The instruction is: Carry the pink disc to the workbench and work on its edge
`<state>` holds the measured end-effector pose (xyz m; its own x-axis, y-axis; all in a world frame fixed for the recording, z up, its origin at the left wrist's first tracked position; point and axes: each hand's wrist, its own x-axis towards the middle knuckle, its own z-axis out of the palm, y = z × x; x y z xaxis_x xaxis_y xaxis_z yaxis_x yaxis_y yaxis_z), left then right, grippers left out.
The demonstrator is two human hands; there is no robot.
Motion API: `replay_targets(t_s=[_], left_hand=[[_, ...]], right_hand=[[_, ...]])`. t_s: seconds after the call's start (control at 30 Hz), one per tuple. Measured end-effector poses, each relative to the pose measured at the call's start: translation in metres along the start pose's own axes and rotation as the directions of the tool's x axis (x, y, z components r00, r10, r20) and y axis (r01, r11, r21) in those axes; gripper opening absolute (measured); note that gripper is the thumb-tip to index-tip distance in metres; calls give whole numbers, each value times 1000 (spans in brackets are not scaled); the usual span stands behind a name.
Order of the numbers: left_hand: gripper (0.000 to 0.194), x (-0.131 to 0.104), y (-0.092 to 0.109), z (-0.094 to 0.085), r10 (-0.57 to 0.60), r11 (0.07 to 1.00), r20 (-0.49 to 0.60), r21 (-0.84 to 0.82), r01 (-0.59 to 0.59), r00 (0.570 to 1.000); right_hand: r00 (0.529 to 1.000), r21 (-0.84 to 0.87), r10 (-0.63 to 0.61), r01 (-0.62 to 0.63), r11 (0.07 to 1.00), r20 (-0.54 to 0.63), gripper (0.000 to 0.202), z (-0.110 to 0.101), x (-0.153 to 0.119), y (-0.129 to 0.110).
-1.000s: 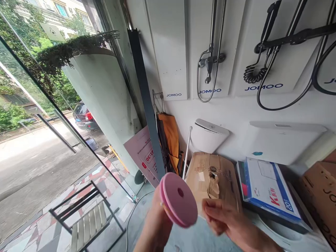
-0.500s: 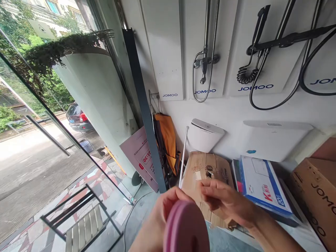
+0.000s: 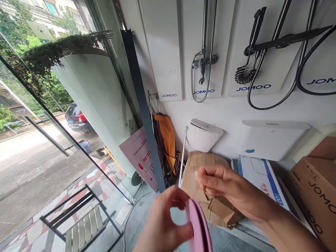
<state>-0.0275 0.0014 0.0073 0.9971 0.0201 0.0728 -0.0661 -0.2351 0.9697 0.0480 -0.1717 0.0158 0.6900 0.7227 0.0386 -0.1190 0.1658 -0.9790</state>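
A round pink object (image 3: 197, 225) with a groove round its edge is at the bottom centre, turned nearly edge-on. My left hand (image 3: 169, 217) grips it from the left, thumb and fingers curved to its side. Above and to the right, my right hand (image 3: 219, 183) is closed in a pinch in front of a cardboard box (image 3: 193, 168). Whatever lies between its fingertips is too small to make out. The two hands are apart.
Shower sets (image 3: 202, 63) hang on the wall above two white cisterns (image 3: 206, 134). Further boxes (image 3: 315, 189) stand at the right. A dark post (image 3: 141, 101) leans near the wall, and a folding chair (image 3: 84, 222) stands behind the glass at the lower left.
The pink object has turned from showing its broad face to nearly edge-on. My right hand has risen slightly, and more of my left hand's fingers shows.
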Motion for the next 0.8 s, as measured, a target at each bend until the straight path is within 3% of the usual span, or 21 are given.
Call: replay_targets(t_s=[0.07, 0.13, 0.17, 0.27, 0.37, 0.4, 0.47, 0.53, 0.57, 0.63, 0.7, 0.73, 0.8], left_hand=[[25, 6, -2, -5, 65, 997, -241, 52, -54, 968], [30, 6, -4, -13, 5, 987, -377, -147, -65, 926], [34, 4, -4, -17, -45, 968, -359, -248, -48, 932], [38, -10, 0, -17, -111, 937, -99, -343, 71, 989], [27, -14, 3, -9, -28, 996, 59, -77, 33, 998], [27, -12, 2, -8, 3, 999, 32, 34, -4, 999], [23, -7, -1, -9, 80, 986, -182, 156, -52, 980], [24, -6, -4, -15, 73, 997, -427, 42, -61, 901], [27, -8, -4, -17, 31, 996, -473, -56, -65, 880], [28, -18, -1, -20, -85, 972, -411, -233, -14, 908], [25, -32, 4, -19, -137, 957, -232, -283, 68, 963], [22, -40, 6, -18, -127, 971, -181, -223, 85, 975], [21, -53, 9, -19, -69, 997, -198, 14, 73, 978]], right_hand=[[999, -102, 9, -5, 995, 44, 28, 8, -11, -4], [990, -149, 105, -91, 985, 90, 28, 14, -17, 6], [981, -143, 158, -141, 980, 114, 29, 15, -15, 13], [977, -29, 174, -172, 985, 124, 32, 10, 0, 27], [999, 61, 39, -41, 997, 25, 30, 8, 4, 12], [1000, 45, -4, 3, 999, 20, 30, 10, -1, 6], [999, -31, 24, -22, 999, 47, 28, 17, -13, 0], [978, -87, 172, -163, 983, 116, 29, 23, -19, 8], [956, -91, 245, -232, 968, 164, 30, 25, -17, 16], [929, -36, 280, -280, 959, 240, 31, 26, -4, 32], [948, 60, 202, -223, 973, 245, 33, 27, 13, 38], [962, 100, 151, -177, 979, 227, 32, 28, 19, 36], [963, 125, 78, -113, 986, 259, 32, 36, 22, 29]])
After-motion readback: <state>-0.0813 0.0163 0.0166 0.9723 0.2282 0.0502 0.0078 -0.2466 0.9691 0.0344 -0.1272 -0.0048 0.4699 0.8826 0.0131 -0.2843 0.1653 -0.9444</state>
